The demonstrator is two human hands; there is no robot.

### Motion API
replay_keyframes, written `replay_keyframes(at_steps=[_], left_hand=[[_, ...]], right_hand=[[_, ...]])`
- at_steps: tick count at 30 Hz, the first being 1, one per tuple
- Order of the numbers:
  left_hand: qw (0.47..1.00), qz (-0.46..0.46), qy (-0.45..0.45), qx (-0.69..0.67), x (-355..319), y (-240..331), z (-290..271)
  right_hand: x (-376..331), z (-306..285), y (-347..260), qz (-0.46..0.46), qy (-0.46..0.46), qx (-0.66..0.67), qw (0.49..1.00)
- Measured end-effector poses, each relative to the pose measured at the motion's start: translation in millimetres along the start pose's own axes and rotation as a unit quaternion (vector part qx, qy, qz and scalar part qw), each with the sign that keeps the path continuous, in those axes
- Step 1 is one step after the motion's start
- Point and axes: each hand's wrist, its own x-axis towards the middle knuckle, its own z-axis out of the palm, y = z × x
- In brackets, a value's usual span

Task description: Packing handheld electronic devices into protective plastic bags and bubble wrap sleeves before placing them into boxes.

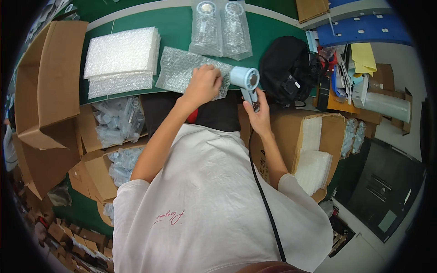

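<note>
My right hand (pixel 259 111) is wrapped round the handle of a light blue hair dryer (pixel 243 78). Its round head points up and left over the table's near edge, and a black cord (pixel 264 195) runs down from it across my shirt. Flat on the table lies a clear bubble wrap bag (pixel 177 70). My left hand (pixel 205 84) is closed at the bag's right part, fingers curled and pressed on it; the fingertips are partly hidden. The hair dryer's head sits just beside the bag's right end.
On the green table (pixel 177 22) are a stack of bubble wrap bags (pixel 120 54), two bagged light blue things (pixel 221 32) and a black bag (pixel 284 63). Open cartons (pixel 93 177) with wrapped parts stand at left. Another carton (pixel 282 136) with white sheets is at right.
</note>
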Motion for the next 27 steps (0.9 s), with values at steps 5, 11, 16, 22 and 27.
replay_keyframes(at_steps=[5,11,16,22,27], left_hand=[[0.975,-0.116,-0.075,-0.172,12,1,-23],[0.943,-0.091,0.004,-0.319,15,-12,-16],[0.992,0.103,0.062,-0.044,16,50,-22],[0.975,0.182,0.126,-0.011,14,95,-35],[0.964,0.217,0.146,0.039,-6,111,-41]], right_hand=[[11,1,-13,-0.024,-0.044,-0.038,0.998],[28,-11,-28,-0.111,-0.106,-0.122,0.981],[42,-29,-102,0.025,-0.21,-0.335,0.918],[34,-62,-123,0.08,-0.122,-0.184,0.972],[16,-62,-131,0.264,-0.09,0.262,0.924]])
